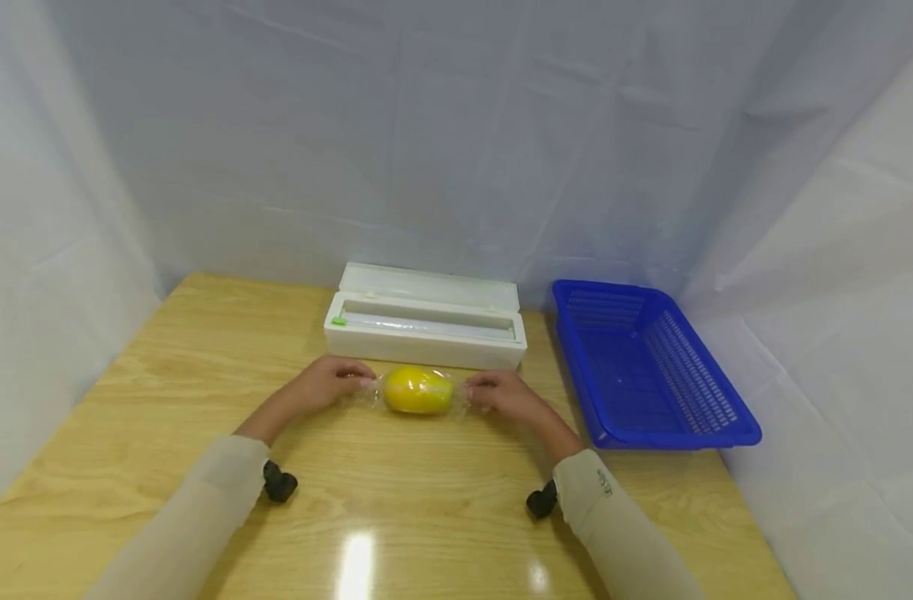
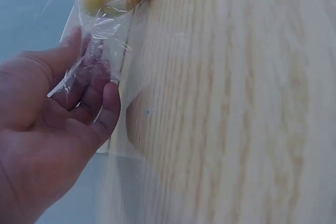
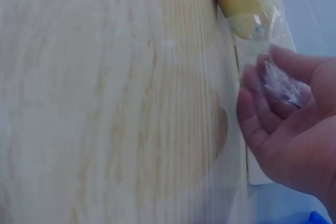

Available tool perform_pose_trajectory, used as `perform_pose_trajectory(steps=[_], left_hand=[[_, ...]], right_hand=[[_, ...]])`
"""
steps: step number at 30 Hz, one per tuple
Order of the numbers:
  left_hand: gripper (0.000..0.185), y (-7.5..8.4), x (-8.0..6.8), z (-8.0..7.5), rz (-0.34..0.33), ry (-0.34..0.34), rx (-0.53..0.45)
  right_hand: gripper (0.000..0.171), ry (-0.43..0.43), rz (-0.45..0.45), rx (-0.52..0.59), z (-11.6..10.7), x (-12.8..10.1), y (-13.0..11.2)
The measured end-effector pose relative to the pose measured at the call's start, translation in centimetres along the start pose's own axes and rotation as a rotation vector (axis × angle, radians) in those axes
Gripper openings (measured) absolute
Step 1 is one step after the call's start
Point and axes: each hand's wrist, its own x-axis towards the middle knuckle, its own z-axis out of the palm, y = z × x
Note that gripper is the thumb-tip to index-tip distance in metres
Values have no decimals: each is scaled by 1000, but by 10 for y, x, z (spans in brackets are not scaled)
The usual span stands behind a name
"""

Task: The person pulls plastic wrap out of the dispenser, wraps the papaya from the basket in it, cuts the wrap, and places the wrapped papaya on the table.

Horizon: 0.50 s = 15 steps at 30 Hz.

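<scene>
Tabletop: hands pinching film ends

Sleeves: long, light beige, plain smooth fabric, on both arms; cuffs end just short of the wrists.
Right sleeve: small dark printed mark near the cuff, at about 1 o'clock from the sleeve's middle; too small to read.
Left sleeve: no marking visible in the head view.
Wrist units: one small black rounded device under each wrist, left unit, right unit; matte black, no cables visible.
Left hand: bare, no rings or glove.
Right hand: bare, no rings or glove.
Fingers: short nails, bare.
</scene>
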Motion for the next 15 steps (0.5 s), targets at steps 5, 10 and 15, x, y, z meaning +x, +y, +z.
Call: perform_pose_trajectory(steps=[5, 10, 15], left_hand=[[25, -6, -5, -8, -53, 45, -41], [25, -10, -5, -13, -69, 55, -55], [28, -9, -2, -15, -38, 47, -55]], right_hand=[[27, 86, 12, 81, 1, 1, 1], [28, 58, -1, 65, 1, 2, 1], [32, 42, 15, 6, -4, -2, 2]])
